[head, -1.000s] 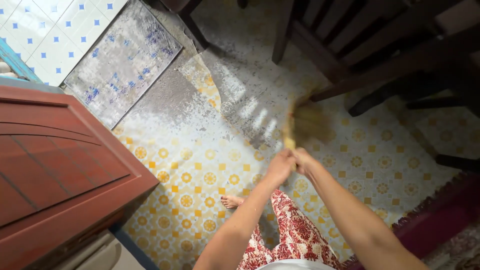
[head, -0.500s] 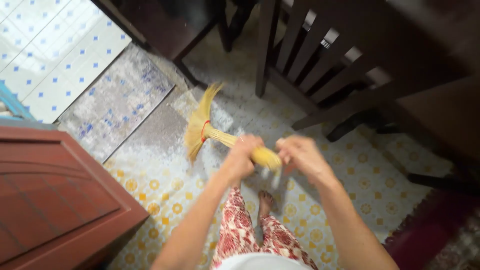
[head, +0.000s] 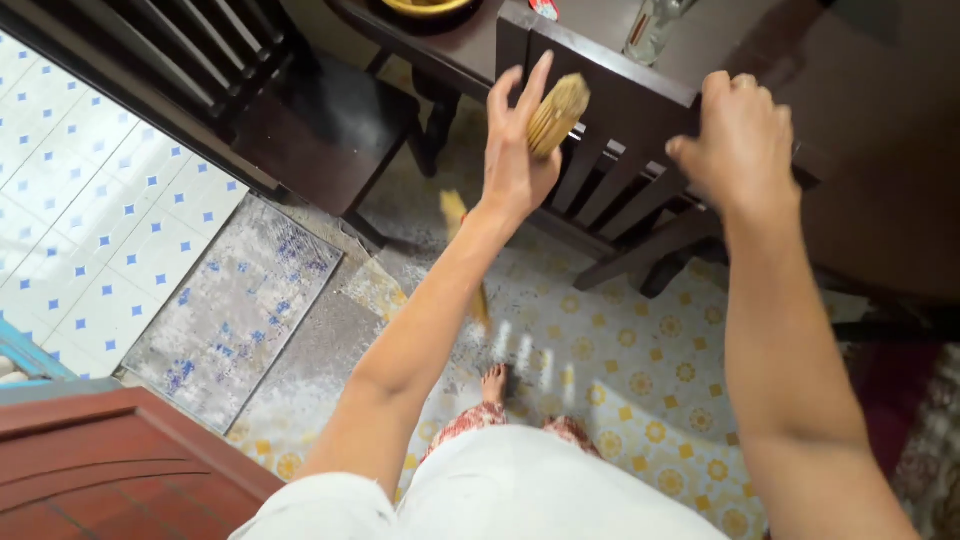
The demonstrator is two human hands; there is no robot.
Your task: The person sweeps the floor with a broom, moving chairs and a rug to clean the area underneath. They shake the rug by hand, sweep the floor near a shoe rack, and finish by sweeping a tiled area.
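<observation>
A yellow-patterned floor [head: 640,370] is seen beneath dark wooden furniture. A straw broom [head: 556,112] is held raised in the left hand [head: 515,150], its grip partly open-fingered; the chair back [head: 620,95] is grasped by the right hand [head: 738,140].

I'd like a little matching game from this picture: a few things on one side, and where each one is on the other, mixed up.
Things:
1. broom
2. chair
3. rug
4. bottle

Places:
A. flat on the floor by the blue and white tiles
B. standing on the dark table
C. its handle end in the grip of the left hand
D. its top rail under the right hand

Pairs: 1-C, 2-D, 3-A, 4-B
</observation>
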